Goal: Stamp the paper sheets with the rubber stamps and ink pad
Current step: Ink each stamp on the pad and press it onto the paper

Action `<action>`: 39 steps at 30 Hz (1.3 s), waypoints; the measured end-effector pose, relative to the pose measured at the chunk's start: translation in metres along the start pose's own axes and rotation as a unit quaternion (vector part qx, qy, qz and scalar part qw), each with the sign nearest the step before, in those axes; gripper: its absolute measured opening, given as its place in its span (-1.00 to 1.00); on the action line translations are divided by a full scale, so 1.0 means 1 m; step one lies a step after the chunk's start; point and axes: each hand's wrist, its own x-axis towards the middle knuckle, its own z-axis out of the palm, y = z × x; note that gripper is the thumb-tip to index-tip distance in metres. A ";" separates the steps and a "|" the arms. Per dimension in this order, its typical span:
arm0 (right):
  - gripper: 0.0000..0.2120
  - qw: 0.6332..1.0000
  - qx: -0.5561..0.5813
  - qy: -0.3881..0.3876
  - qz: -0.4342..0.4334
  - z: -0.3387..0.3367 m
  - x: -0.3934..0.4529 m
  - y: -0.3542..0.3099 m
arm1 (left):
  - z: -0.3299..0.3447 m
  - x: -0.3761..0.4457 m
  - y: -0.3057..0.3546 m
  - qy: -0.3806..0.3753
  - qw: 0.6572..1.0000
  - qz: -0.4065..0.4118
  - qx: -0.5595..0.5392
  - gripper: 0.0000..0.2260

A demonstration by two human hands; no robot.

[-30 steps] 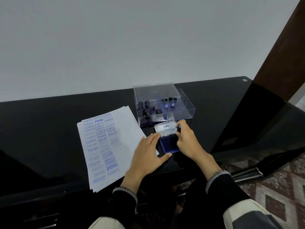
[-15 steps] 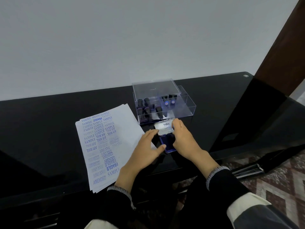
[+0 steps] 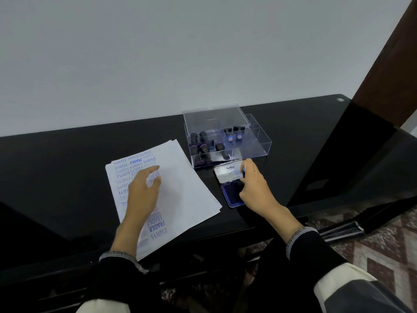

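A stack of paper sheets point(image 3: 185, 188) lies on the black table point(image 3: 67, 166), its left half covered in blue stamped words. My left hand point(image 3: 142, 190) rests flat on the stamped part with straight fingers. To the right sits the open blue ink pad point(image 3: 230, 196), its silver lid point(image 3: 228, 173) tilted up. My right hand point(image 3: 255, 188) is over the pad and grips a small rubber stamp point(image 3: 244, 169), of which only a blue top shows between the fingers.
A clear plastic box point(image 3: 259, 141) stands behind the ink pad, its lid propped at the back, with several dark stamps point(image 3: 203, 141) inside. The table's front edge runs close under my wrists. A patterned rug point(image 3: 383, 245) lies on the floor at the right.
My left hand has left the ink pad and moved left onto the paper stack. My right hand stays over the pad with the stamp.
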 end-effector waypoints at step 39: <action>-0.47 0.999 -0.005 0.043 -0.002 0.005 -0.009 -0.012 | -0.034 -0.002 -0.050 0.066 0.992 -0.034 0.100 -0.71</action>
